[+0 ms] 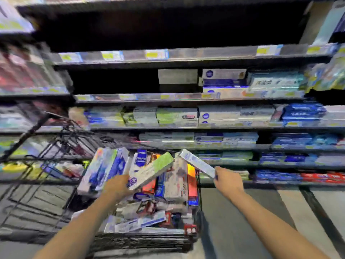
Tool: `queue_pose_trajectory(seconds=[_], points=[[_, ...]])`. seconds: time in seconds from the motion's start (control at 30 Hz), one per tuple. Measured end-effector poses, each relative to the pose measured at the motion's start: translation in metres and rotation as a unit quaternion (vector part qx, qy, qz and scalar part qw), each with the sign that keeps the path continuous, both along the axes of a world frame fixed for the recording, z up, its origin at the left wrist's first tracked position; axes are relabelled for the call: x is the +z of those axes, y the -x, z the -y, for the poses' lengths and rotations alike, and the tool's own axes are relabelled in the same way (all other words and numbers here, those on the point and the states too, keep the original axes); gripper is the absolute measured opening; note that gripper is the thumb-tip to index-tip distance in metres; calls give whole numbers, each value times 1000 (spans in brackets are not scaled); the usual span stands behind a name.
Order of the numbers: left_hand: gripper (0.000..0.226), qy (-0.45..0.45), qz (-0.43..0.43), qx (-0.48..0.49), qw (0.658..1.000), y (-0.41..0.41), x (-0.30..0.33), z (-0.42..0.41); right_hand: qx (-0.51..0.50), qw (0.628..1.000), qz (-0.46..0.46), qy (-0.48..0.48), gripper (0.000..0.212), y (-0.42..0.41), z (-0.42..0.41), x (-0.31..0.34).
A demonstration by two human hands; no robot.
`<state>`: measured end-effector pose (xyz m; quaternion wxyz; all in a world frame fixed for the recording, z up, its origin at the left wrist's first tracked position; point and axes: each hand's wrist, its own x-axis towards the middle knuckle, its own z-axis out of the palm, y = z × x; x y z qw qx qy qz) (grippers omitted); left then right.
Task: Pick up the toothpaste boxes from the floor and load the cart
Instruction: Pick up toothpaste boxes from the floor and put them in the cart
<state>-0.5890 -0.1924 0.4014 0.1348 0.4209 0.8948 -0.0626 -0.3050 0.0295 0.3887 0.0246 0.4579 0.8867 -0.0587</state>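
Note:
My left hand grips a long white and green toothpaste box by its near end, tilted up over the cart. My right hand pinches a white and blue toothpaste box by its near end, above the cart's right side. The black wire cart below both hands is piled with several toothpaste boxes of many colours, some standing on end at the left. The whole view is motion-blurred.
Store shelves stocked with boxed toothpaste run across the back, with price tags on their edges. A second black wire cart part stands at the left. Grey floor lies to the right of the cart.

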Motion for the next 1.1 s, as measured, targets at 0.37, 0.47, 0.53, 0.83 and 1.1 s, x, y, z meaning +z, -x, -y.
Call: queue_pose_trajectory(seconds=[0.37, 0.47, 0.53, 0.83, 1.1], points=[[53, 119, 58, 12, 991, 14, -45, 90, 274, 952, 9, 139, 27, 132, 54, -21], [51, 133, 94, -3, 987, 10, -48, 83, 279, 942, -2, 185, 45, 146, 58, -32], [45, 132, 125, -11, 983, 10, -56, 83, 272, 938, -5, 214, 51, 152, 63, -37], [43, 151, 198, -73, 966, 39, -86, 73, 219, 937, -15, 271, 53, 184, 100, -47], [58, 161, 232, -154, 947, 66, -126, 77, 147, 961, 21, 232, 46, 224, 137, -64]])
